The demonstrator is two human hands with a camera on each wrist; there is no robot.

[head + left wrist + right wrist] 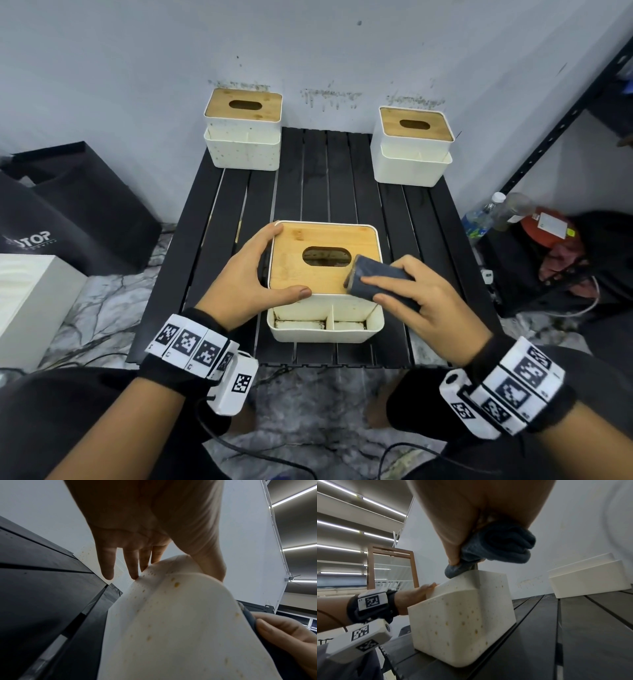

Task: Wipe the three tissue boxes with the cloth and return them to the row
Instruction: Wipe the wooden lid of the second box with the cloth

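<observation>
Three white plastic tissue boxes with bamboo lids on the black slatted tabletop (pixel 428 219). One white bamboo-lidded tissue box (pixel 325 281) sits near the front edge, pulled out of the row; its front compartment faces the person. The far-left tissue box (pixel 243 128) and far-right tissue box (pixel 412 145) stand at the back against the grey wall (pixel 137 68), well apart, with a gap between them.

Left hand (pixel 250 274) grips the near box on its left side — thumb along the front edge of the lid, fingers wrapped over the back-left corner. Left wrist view shows fingertips (pixel 134 574) touching the speckled white wall.

Right hand (pixel 407 294) holds a folded dark grey cloth (pixel 373 279), thumb on top, fingers curled round it — cloth presses on the right part of the lid, just beside the oval slot. Yellowish spots visible on the box walls in the right wrist view.
</observation>
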